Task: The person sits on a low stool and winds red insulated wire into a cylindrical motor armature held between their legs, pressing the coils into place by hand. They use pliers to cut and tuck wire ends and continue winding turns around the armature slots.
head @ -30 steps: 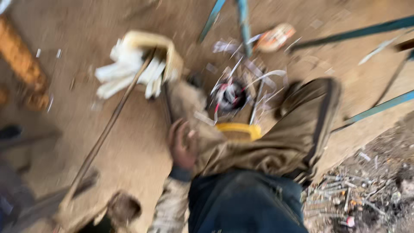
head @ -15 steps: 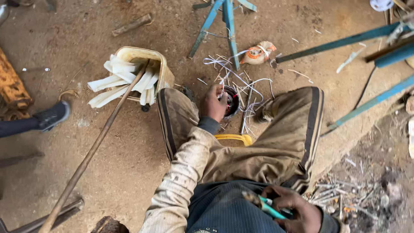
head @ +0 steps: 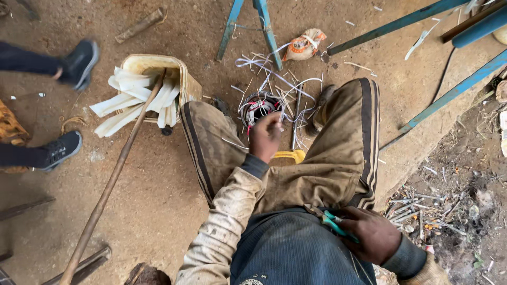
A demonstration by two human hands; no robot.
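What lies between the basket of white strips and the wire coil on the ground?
In the head view, the person's left knee in dirty striped trousers sits between the basket and the wire coil; the left hand touches the coil.

1. The ground [head: 158, 195] was matt, rough packed earth.
2. The trousers [head: 338, 158] were coarse brown cloth, dusty and dull.
3. The sleeve [head: 227, 221] was pale woven cloth, stained and rough.
4. The pliers [head: 335, 224] in the right hand [head: 372, 235] had smooth teal plastic grips.
5. The motor stator [head: 259, 105] touched by the left hand [head: 265, 138] looked like dull grey metal with glossy red wire.
6. The long stick [head: 113, 177] was rough, weathered wood.
7. The strips [head: 132, 97] in the basket [head: 185, 79] looked like matt off-white paper.
8. The frame bars [head: 449, 95] were blue-painted metal.
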